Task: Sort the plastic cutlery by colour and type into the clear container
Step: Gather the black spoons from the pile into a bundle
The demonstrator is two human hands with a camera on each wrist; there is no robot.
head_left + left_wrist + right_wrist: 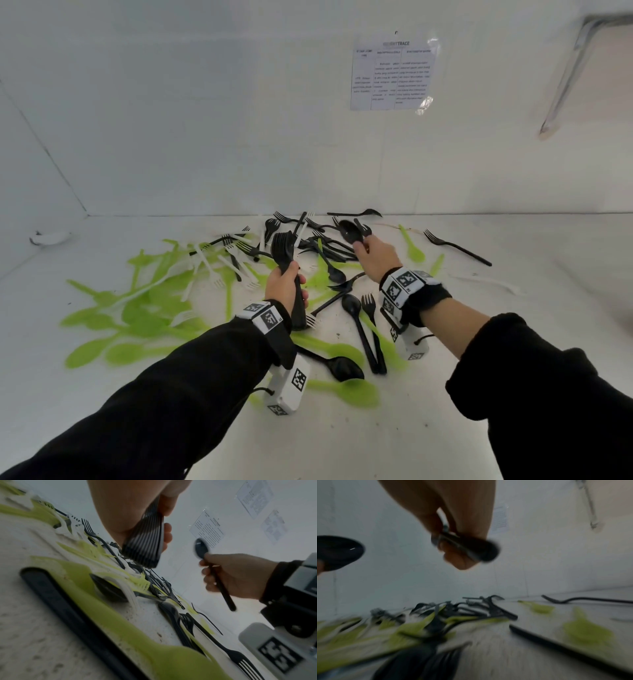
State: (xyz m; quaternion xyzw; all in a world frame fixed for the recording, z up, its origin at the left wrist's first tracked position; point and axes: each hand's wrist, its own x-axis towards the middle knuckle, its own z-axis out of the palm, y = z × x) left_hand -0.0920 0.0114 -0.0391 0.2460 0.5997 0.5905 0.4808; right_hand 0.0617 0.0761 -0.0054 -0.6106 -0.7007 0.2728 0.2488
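Head | white table [479, 394], wall sheet [394, 72] | left hand [284, 284] grips fork stack [286, 250] | right hand [375, 255] pinches spoon [349, 231]

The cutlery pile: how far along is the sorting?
Early, it seems. Done: the left hand grips a gathered stack of black spoons. In hand: the right hand holds one more black spoon. Left: green spoons, white forks and black forks lie mixed on the table; no clear container is in view.
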